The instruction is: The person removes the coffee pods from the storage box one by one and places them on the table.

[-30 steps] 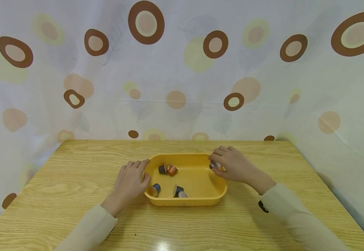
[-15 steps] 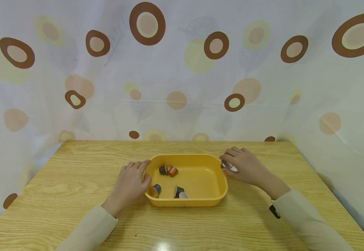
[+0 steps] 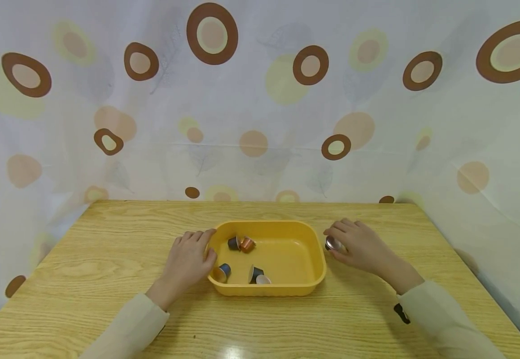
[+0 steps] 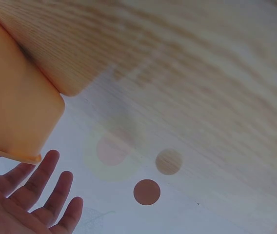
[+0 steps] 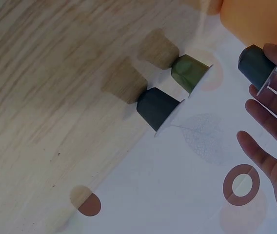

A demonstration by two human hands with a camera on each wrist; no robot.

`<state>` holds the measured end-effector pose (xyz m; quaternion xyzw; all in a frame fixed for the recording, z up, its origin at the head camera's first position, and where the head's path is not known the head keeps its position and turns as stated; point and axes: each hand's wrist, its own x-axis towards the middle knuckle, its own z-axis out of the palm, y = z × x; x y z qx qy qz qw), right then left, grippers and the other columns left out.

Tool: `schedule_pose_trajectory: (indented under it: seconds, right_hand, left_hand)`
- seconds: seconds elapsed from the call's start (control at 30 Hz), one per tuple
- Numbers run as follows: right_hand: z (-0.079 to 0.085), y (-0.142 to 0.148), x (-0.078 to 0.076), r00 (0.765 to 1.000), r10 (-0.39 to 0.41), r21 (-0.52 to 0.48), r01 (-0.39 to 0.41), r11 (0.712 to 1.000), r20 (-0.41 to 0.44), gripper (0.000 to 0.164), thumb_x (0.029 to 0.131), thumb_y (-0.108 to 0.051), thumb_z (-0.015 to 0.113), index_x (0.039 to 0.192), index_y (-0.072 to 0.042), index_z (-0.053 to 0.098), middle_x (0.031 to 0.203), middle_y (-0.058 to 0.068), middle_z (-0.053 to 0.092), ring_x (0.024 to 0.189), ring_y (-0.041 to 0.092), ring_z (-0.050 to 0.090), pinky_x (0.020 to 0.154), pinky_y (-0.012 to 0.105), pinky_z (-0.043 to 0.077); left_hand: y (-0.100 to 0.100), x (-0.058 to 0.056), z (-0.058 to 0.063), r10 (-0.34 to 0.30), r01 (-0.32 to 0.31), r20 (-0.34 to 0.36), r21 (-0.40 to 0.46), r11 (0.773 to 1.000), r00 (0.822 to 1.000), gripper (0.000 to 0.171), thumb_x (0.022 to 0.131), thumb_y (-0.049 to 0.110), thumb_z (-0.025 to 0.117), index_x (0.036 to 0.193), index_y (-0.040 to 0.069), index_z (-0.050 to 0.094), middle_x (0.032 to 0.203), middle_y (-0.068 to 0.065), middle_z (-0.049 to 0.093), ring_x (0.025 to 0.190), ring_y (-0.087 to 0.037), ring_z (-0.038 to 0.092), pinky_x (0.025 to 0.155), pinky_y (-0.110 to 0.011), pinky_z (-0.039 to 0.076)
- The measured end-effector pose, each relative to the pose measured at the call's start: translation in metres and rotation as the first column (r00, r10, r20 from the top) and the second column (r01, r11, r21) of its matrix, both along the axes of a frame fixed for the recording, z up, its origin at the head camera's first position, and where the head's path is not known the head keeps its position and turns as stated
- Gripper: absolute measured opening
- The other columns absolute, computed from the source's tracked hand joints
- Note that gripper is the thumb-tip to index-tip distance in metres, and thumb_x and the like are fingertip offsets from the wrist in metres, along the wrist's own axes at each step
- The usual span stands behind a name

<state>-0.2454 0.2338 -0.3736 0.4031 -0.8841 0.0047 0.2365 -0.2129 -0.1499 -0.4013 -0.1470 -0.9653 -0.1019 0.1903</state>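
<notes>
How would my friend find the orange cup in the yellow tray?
On the wood-patterned table stands a yellow tray, with the left hand at its left end. Inside, look toward the far left corner. The orange cup lies there, shiny and coppery, just right of a dull, dark cup.

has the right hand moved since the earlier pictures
Yes. In the head view, the right hand has moved right, from over the right end of the yellow tray to outside it.
</notes>
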Motion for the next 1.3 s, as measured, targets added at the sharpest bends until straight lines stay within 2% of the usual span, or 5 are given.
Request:
schedule_pose_trajectory:
  seconds: [0.27, 0.57, 0.93, 1.3]
  right_hand:
    - [-0.013, 0.006, 0.002, 0.999, -0.008, 0.02, 0.007, 1.0, 0.054, 0.032, 0.068, -0.023, 0.077, 0.096, -0.012, 0.065, 0.093, -0.002, 0.062, 0.086, 0.017, 0.056, 0.066, 0.034, 0.048]
    - [-0.022, 0.011, 0.001, 0.999, 0.028, 0.016, -0.028, 0.999, 0.044, 0.034, 0.066, -0.021, 0.078, 0.096, -0.012, 0.064, 0.093, -0.002, 0.063, 0.087, 0.016, 0.057, 0.065, 0.035, 0.048]
    - [-0.025, 0.013, 0.003, 0.997, 0.043, 0.017, -0.044, 0.999, 0.061, 0.034, 0.067, -0.022, 0.078, 0.096, -0.011, 0.065, 0.095, 0.0, 0.064, 0.091, 0.017, 0.057, 0.067, 0.036, 0.048]
    - [-0.032, 0.013, 0.002, 0.996, 0.085, -0.008, -0.084, 0.996, 0.038, 0.033, 0.066, -0.021, 0.079, 0.095, -0.013, 0.064, 0.095, -0.002, 0.064, 0.09, 0.016, 0.056, 0.066, 0.035, 0.048]
  left_hand:
    - [0.0, 0.0, 0.0, -0.004, 0.004, -0.011, 0.004, 1.0, 1.0, 0.04, 0.084, 0.023, 0.054, 0.123, 0.013, 0.055, 0.108, -0.006, 0.065, 0.1, -0.028, 0.057, 0.084, -0.044, 0.045]
    - [0.0, -0.001, 0.0, -0.004, 0.004, -0.014, -0.002, 1.0, 1.0, 0.04, 0.085, 0.024, 0.054, 0.123, 0.013, 0.055, 0.107, -0.006, 0.065, 0.099, -0.028, 0.057, 0.083, -0.044, 0.045]
    - [0.0, -0.001, 0.0, -0.003, 0.003, -0.011, -0.005, 1.0, 1.0, 0.041, 0.085, 0.024, 0.054, 0.124, 0.013, 0.055, 0.107, -0.006, 0.065, 0.1, -0.028, 0.057, 0.084, -0.044, 0.045]
    - [0.001, -0.001, 0.0, -0.004, 0.004, -0.014, 0.0, 1.0, 1.0, 0.04, 0.085, 0.023, 0.054, 0.124, 0.014, 0.055, 0.107, -0.005, 0.065, 0.098, -0.027, 0.057, 0.083, -0.043, 0.045]
